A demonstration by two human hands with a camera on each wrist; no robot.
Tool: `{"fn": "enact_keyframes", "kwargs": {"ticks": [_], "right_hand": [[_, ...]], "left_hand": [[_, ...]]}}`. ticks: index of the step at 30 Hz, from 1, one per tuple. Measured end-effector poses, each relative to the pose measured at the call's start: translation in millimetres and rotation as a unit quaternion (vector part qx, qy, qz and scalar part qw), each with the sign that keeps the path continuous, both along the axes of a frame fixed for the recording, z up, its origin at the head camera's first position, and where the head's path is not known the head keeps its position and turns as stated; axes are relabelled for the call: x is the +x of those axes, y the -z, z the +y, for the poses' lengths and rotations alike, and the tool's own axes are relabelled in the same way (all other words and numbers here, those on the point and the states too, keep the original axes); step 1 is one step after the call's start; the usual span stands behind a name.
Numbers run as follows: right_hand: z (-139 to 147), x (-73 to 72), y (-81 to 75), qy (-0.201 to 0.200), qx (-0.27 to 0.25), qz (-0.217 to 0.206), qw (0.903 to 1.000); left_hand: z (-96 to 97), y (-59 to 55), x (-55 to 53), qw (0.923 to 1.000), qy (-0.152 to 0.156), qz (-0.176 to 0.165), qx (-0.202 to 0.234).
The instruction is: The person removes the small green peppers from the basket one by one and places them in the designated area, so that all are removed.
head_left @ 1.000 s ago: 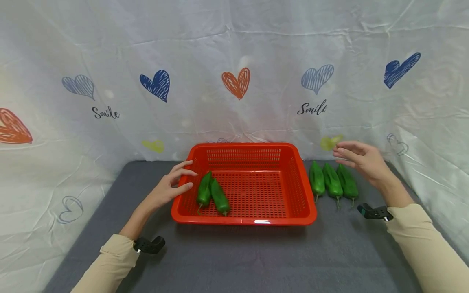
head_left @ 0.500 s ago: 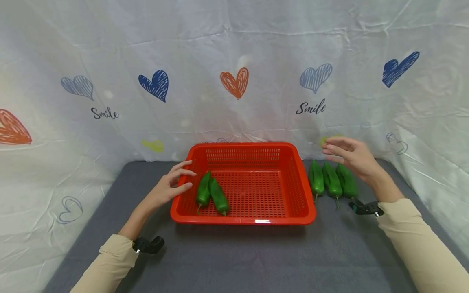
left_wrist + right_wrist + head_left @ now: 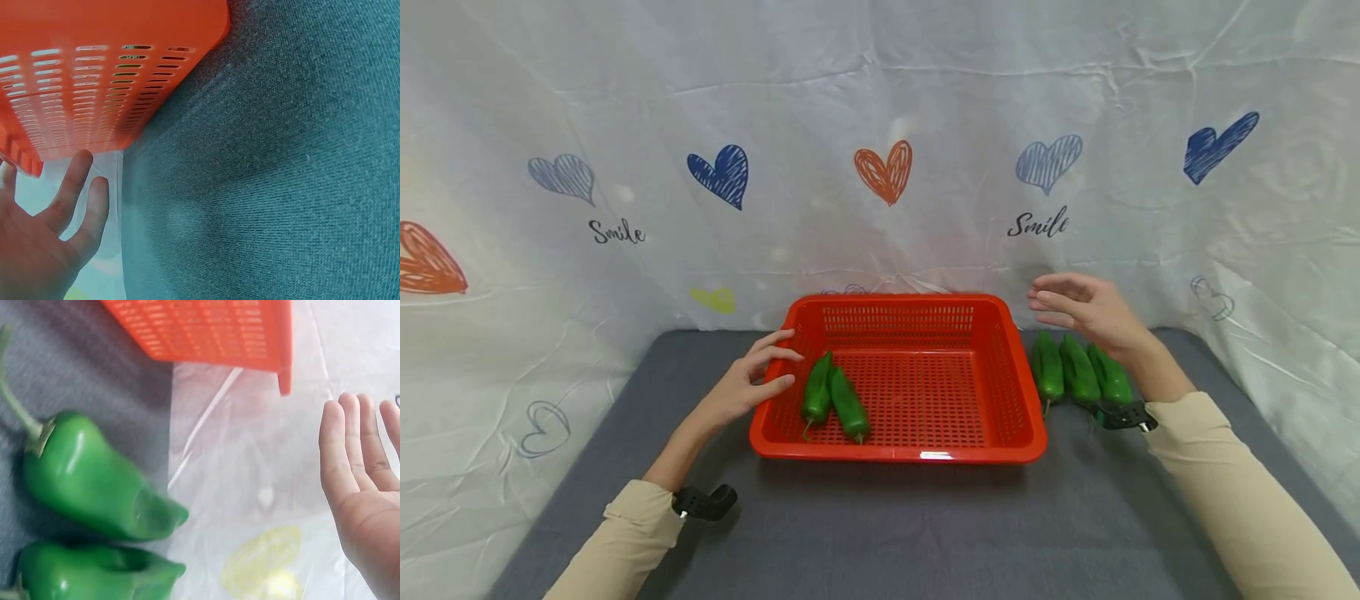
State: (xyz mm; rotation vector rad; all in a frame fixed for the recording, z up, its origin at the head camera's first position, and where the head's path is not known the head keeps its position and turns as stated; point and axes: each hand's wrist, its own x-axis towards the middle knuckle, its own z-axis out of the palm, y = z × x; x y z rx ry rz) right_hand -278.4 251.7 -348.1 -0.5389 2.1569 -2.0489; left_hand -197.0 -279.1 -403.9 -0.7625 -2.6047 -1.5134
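Note:
A red plastic basket [image 3: 925, 452] with slotted walls stands on the grey cloth, and two green peppers [image 3: 849, 404] lie at its left end. My left hand [image 3: 741, 385] rests at the basket's left rim, fingers spread and loosely bent; in the left wrist view the hand [image 3: 47, 240] is beside the slotted wall. Outside the basket, to its right, three green peppers [image 3: 1048, 367] lie side by side with stems toward me. My right hand [image 3: 1090, 312] hovers above them, holding nothing. The right wrist view shows its fingers extended, apart from the nearby pepper [image 3: 94, 478].
The grey cloth-covered table [image 3: 880, 533] reaches back to a white curtain [image 3: 805, 100] printed with hearts and the word Smile. A black wrist strap [image 3: 703, 502] sits on the left wrist, another strap [image 3: 1126, 415] on the right.
My right hand has moved left over the three peppers toward the basket's right rim, its forearm following. The left hand, basket and peppers have stayed in place.

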Motion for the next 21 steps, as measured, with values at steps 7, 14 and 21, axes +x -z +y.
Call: {"fn": "enact_keyframes", "kwargs": {"ticks": [7, 14, 21], "right_hand": [[-18, -3.9, -8.2, -0.021, 0.004, 0.001, 0.9998], [-37, -7.5, -16.6, -0.043, 0.017, 0.015, 0.9988], [-59, -12.3, -23.3, -0.062, 0.001, 0.010, 0.9980]], "left_hand": [[-0.8, 2.0, -0.5, 1.0000, 0.000, 0.001, 0.001], [-0.7, 2.1, -1.1, 1.0000, 0.002, 0.004, 0.002], [-1.2, 1.7, -0.2, 1.0000, 0.003, 0.005, 0.004]]}}
